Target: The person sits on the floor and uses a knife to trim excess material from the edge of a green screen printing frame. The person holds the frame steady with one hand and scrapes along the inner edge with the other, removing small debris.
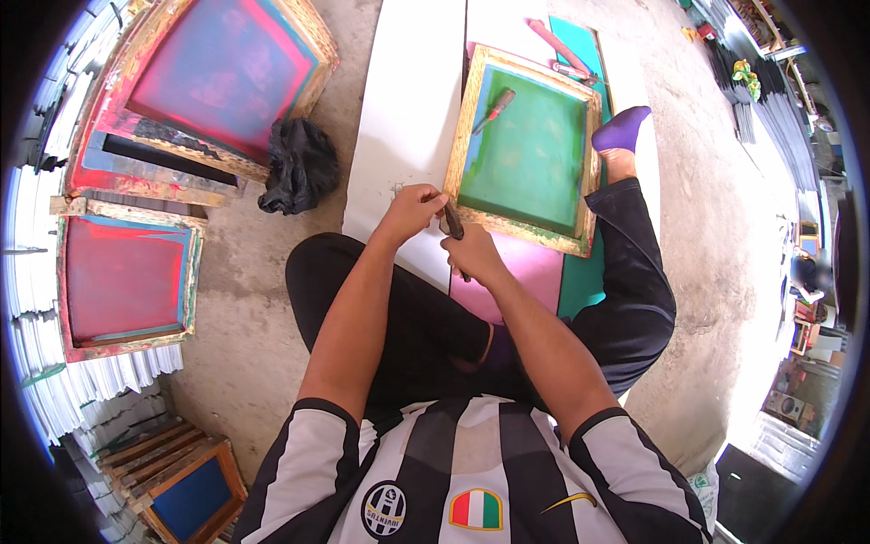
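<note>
A wooden screen-printing frame [518, 230] with green mesh lies in front of me on coloured sheets. A screwdriver [499, 106] with a reddish handle rests on its mesh. My right hand [475, 253] is closed around a dark, slim hand tool [452, 218], perhaps pliers, beside the frame's near left corner. The tool points away from me, and its end pokes out below my fist. My left hand [414, 214] is closed, its fingertips pinched near the tool's far end at the frame's left edge. What those fingertips hold is too small to tell.
More wooden screen frames stand at the left, one with blue-pink mesh [227, 72] and one with red mesh [127, 281]. A crumpled black plastic bag [301, 166] sits beside them. A red-handled tool [559, 47] lies beyond the green frame. My purple-socked foot [622, 130] is at its right.
</note>
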Motion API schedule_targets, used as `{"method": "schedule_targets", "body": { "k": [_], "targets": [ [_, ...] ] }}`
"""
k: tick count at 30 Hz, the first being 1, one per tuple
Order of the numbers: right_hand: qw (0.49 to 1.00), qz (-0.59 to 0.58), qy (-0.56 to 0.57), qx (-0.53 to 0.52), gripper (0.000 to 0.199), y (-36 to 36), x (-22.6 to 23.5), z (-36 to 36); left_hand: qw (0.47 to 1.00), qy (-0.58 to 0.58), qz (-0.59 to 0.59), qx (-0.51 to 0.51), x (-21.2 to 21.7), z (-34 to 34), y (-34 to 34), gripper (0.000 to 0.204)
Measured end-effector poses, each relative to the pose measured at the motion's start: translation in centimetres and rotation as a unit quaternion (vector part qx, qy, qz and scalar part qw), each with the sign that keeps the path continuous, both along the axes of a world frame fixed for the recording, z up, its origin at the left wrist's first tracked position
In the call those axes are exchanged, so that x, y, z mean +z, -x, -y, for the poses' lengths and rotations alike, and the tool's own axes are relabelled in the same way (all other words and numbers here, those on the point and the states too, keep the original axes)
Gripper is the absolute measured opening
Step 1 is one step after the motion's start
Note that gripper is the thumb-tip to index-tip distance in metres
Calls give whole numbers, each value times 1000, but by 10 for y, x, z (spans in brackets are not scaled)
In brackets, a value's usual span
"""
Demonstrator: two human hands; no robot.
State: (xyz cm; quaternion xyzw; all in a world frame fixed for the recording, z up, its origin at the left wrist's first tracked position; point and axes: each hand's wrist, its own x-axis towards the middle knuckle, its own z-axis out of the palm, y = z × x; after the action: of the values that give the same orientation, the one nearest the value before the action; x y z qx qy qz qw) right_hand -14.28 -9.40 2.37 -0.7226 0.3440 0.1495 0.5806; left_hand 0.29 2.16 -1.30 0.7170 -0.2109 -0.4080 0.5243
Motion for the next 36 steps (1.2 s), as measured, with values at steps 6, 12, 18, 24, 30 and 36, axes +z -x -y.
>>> {"method": "schedule_targets", "body": {
  "k": [6, 12, 18, 24, 30, 36],
  "targets": [
    [982, 40, -180, 40, 28, -6, -21, 3, 996, -51, -47, 54, 12, -6, -3, 27],
    [970, -45, -240, 10, 36, 6, -7, 1, 988, -76, 47, 127, -22, -12, -13, 33],
    [979, -104, -176, -23, 38, 37, -20, 42, 940, -223, 181, 185, -11, -5, -14, 48],
    [976, -137, -163, -52, 37, 37, -12, 59, 950, -208, 161, 169, 4, 1, -11, 54],
    [972, -173, -158, 6, 39, 29, -29, 75, 952, -207, 169, 149, 0, 0, -11, 50],
    [974, -187, -124, 13, 34, 17, -21, 78, 956, -198, 161, 144, 2, 2, -11, 50]
  ]
}}
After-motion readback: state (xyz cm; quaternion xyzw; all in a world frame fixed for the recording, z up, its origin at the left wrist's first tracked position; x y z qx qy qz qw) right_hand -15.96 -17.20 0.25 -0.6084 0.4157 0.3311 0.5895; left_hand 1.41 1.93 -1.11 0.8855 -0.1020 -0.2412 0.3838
